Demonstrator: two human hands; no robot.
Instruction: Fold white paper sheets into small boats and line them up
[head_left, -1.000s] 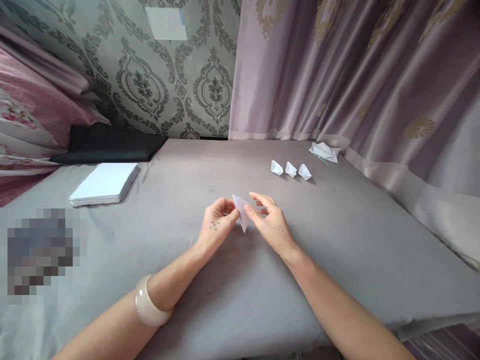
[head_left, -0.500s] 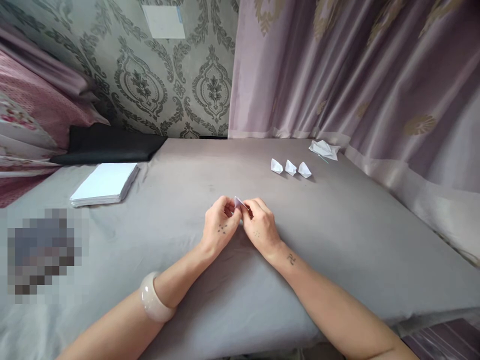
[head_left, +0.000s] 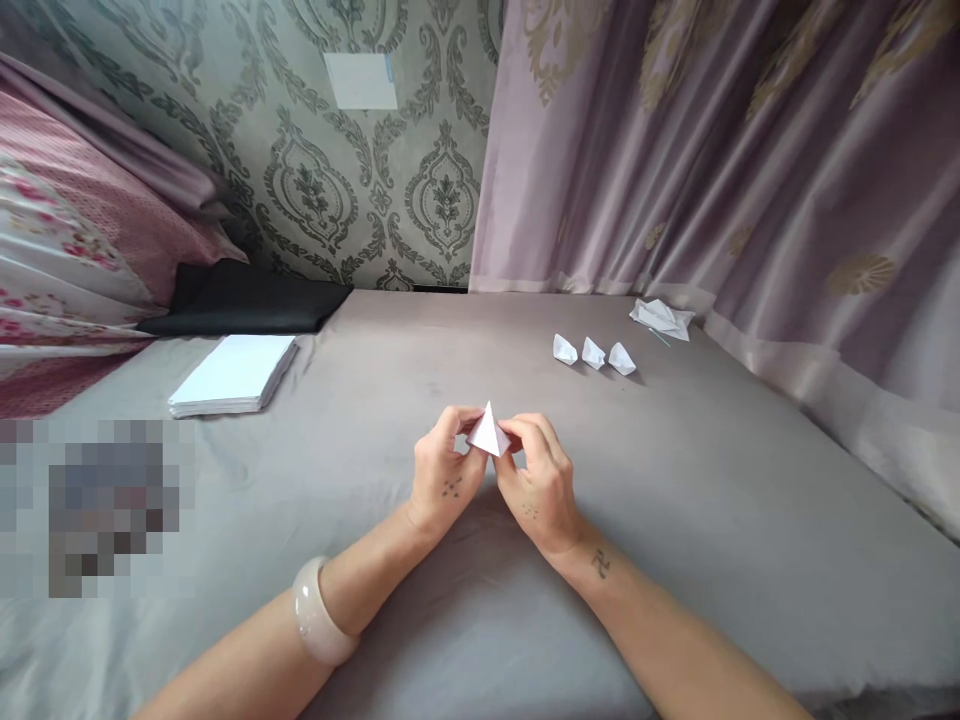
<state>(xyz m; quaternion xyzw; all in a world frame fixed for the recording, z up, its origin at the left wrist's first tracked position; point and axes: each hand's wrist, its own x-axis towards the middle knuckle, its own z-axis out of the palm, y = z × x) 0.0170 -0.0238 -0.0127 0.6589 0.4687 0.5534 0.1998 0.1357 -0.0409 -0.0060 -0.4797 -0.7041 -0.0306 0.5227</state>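
Grey-covered surface (head_left: 675, 520) filling most of the view, running from the near edge to the far wall. Patterned wallpaper (head_left: 360, 190) at the far left; mauve curtain (head_left: 712, 170) hanging along the far right and down the right side. Pink floral bedding (head_left: 67, 240) bunched at the far left, a black cushion (head_left: 247, 300) lying just right of it against the wall. Pale rectangle (head_left: 364, 80) stuck high on the wallpaper.

Stack of white paper sheets (head_left: 234, 374) lying flat on the left, just near of the cushion, well apart from the hands. Crumpled white paper scraps (head_left: 661, 317) at the far right, close to the curtain hem. Three small folded white paper pieces (head_left: 593, 353) in a row just left and near of the scraps, side by side, apart from one another.

Pale bangle (head_left: 319, 612) around the left wrist, near the bottom of the view.

Left hand (head_left: 442, 478) and right hand (head_left: 541, 484) raised together over the middle of the surface, fingers curled inward, fingertips of both pinching a small folded white paper triangle (head_left: 488, 432) from either side. Triangle held between the two hands, point upward, above the cloth, well near and left of the three finished pieces.
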